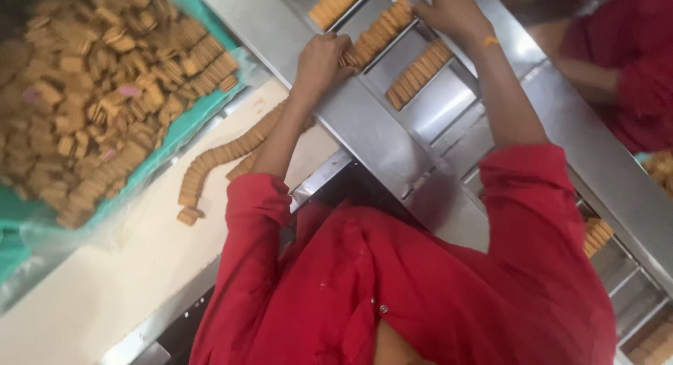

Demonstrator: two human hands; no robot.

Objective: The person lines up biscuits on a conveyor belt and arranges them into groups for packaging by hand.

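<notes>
My left hand (321, 60) and my right hand (449, 11) press the two ends of a row of tan biscuits (378, 34) that stands on edge in a steel channel of the conveyor (371, 130). The left hand closes on the near end, the right hand lies over the far end. A second biscuit row (419, 74) lies in the channel to the right, and a third row (335, 4) in the channel to the left. Both arms wear red sleeves.
A heap of loose biscuits (98, 91) fills a teal crate (186, 130) at left. A curved line of biscuits (217, 161) lies on the cream table (105, 288). Another person in red (624, 70) stands at the upper right. More biscuits (596, 235) sit in lower channels.
</notes>
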